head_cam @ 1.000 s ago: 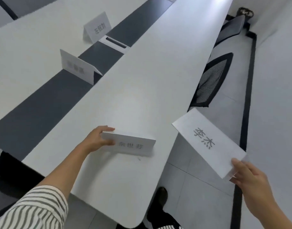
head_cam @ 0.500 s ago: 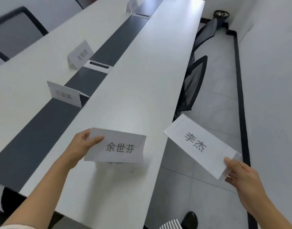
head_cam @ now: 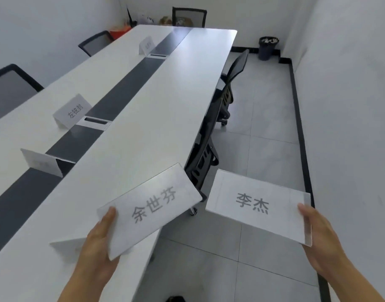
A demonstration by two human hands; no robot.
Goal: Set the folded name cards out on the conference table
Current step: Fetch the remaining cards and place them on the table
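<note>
Name cards already stand along the dark centre strip (head_cam: 113,118) of the surface (head_cam: 165,101). Nearer, the left hand (head_cam: 100,243) has its grip clamped on one folded card (head_cam: 152,208) over the surface's right edge, and the right hand (head_cam: 318,238) pinches another card (head_cam: 259,203) above the floor (head_cam: 263,131). Thin paper held by one end could sag or slip. Right of the strip, the surface offers open room.
</note>
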